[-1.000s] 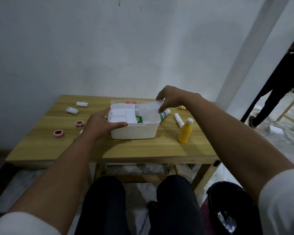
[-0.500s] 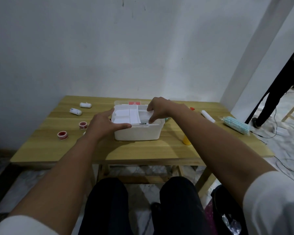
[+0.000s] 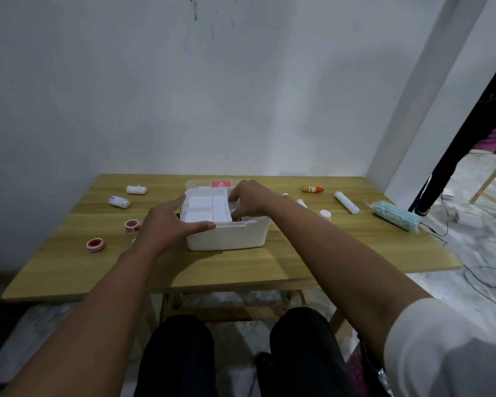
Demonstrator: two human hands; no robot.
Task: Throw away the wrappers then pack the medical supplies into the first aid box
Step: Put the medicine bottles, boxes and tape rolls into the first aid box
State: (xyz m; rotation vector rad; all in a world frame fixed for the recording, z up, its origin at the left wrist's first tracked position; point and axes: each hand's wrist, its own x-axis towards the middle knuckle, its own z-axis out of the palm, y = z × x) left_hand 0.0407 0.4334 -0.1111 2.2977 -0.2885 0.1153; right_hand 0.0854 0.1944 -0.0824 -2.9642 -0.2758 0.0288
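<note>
The white first aid box (image 3: 226, 237) stands open at the table's middle, with a white divided tray (image 3: 209, 209) in its left half. My left hand (image 3: 169, 224) grips the box's front left rim, thumb along the edge. My right hand (image 3: 249, 197) reaches down into the right half, fingers curled on a clear packet (image 3: 233, 208) that is mostly hidden. The lid (image 3: 221, 183) with a red label lies just behind the box.
Left of the box lie two bandage rolls (image 3: 136, 189) (image 3: 119, 202) and two red tape rolls (image 3: 132, 226) (image 3: 96, 246). To the right are a small orange bottle (image 3: 312, 189), a white roll (image 3: 346, 202), a white bottle cap (image 3: 325, 214) and a teal mask pack (image 3: 395, 215). Someone's dark leg (image 3: 455, 156) stands far right.
My right hand has come down from above the box's right edge into the box with the clear packet. My left hand has stayed on the rim. The view has shifted.
</note>
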